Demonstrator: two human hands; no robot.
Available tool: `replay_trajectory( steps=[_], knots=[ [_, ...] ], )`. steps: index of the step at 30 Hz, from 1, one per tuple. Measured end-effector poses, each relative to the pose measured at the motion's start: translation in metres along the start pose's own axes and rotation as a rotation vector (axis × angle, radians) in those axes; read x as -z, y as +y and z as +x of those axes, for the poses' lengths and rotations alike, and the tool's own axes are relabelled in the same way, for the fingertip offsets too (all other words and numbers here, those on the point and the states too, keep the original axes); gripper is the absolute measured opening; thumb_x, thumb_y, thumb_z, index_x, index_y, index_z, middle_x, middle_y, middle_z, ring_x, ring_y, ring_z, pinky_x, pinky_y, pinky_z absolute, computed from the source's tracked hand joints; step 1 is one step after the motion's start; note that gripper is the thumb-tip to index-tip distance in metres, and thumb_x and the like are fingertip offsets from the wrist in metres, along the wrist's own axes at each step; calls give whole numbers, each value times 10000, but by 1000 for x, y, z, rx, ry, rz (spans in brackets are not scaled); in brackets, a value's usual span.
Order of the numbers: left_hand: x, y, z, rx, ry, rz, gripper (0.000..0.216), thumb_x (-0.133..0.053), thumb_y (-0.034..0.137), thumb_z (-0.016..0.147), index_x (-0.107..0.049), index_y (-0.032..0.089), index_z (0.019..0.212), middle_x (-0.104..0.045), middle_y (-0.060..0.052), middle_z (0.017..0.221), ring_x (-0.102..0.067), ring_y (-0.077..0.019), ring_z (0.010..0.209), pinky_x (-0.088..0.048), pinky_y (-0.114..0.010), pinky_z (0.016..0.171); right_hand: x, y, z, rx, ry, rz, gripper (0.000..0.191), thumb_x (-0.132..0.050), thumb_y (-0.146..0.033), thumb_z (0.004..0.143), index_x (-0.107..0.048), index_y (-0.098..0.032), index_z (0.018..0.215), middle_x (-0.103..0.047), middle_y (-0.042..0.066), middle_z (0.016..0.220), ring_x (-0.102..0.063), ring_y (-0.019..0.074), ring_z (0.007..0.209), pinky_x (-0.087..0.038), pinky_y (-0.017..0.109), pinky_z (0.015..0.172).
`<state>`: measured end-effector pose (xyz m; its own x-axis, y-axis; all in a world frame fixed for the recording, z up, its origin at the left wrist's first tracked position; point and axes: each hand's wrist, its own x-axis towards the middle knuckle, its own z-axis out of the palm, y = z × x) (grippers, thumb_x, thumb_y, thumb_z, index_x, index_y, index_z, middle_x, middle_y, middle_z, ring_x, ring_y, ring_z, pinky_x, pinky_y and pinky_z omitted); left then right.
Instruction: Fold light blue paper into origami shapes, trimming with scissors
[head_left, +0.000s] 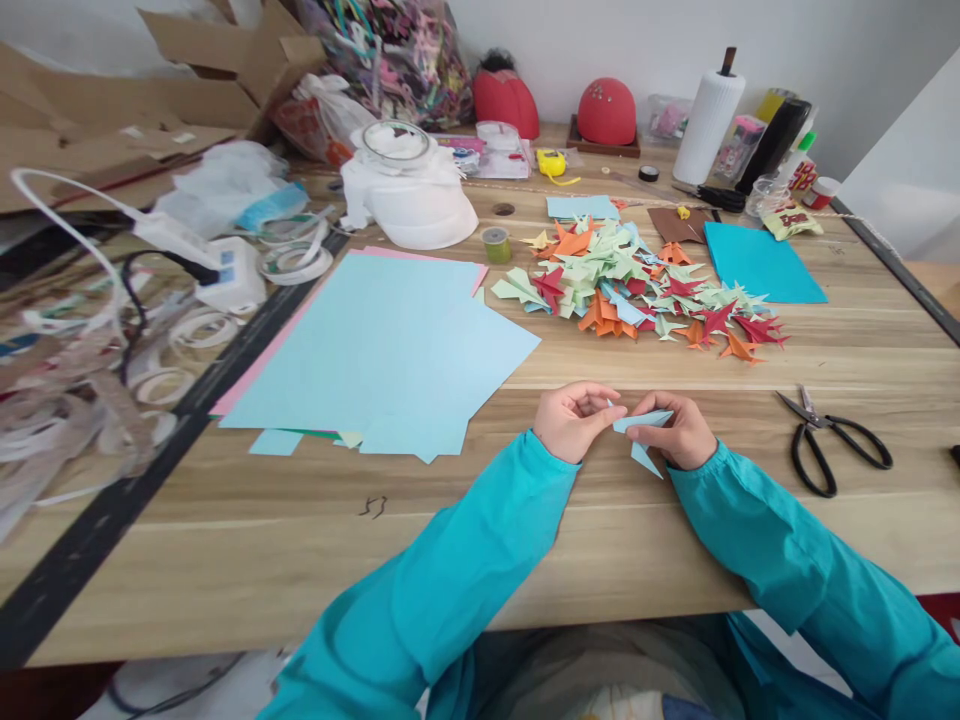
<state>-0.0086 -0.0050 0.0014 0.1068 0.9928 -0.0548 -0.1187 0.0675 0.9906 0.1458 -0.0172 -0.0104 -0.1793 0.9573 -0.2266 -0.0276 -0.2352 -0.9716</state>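
Note:
Between my hands, just above the table's near side, is a small light-blue folded paper crane (642, 421) with pointed ends. My right hand (676, 432) pinches its body between thumb and fingers, and one pointed flap hangs below. My left hand (576, 418) closes thumb and fingertips on the crane's narrow left tip. Beyond my hands lies a pile of folded paper cranes (615, 270) in pale green, orange, red and light blue. Left of my hands are large light-blue paper sheets (375, 340), stacked over pink ones.
Black-handled scissors (814, 440) lie partly open at the right. A bright blue paper square (765, 263) sits behind the pile. Further left are a power strip (229, 275), ribbon rolls (296, 255) and a white cap-like thing (409, 190). A green spool (496, 244) stands near the sheets.

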Motion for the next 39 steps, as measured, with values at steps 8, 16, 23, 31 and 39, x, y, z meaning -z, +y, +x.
replay_trajectory(
  steps=[8,16,23,31,39],
  knots=[
    [4,-5,4,119,-58,-195,300,-733,330,518,-641,119,711,-632,-20,529,-580,-131,483,-478,-260,510,-2,-2,-2,20,-28,-10,260,-773,-228,474,-567,-154,613,-538,-56,454,-422,58,396,-312,195,402],
    [2,-1,2,234,-151,-276,386,-691,427,574,-631,113,790,-628,-17,591,-582,-113,530,-478,-235,528,-1,-1,-2,15,-24,13,272,-780,-244,473,-564,-153,613,-567,-45,463,-443,68,393,-337,204,408],
    [1,-1,-1,56,-153,-68,233,-721,266,554,-630,111,702,-605,5,520,-564,-95,467,-463,-214,516,-3,0,1,8,-29,258,311,-763,-261,532,-597,-169,777,-642,-10,617,-577,116,519,-446,233,492],
    [4,-6,4,-13,32,-13,279,-732,281,540,-618,113,732,-648,-24,598,-619,-142,518,-485,-240,526,-3,-2,2,5,-146,306,260,-709,-325,622,-595,-149,776,-647,27,647,-595,131,521,-475,250,486],
    [2,-5,2,55,-79,-99,333,-734,273,523,-611,98,779,-653,-35,650,-618,-146,527,-516,-275,562,-4,0,0,90,-60,97,223,-716,-314,610,-606,-128,662,-619,8,563,-551,88,445,-461,213,436]
  ],
)
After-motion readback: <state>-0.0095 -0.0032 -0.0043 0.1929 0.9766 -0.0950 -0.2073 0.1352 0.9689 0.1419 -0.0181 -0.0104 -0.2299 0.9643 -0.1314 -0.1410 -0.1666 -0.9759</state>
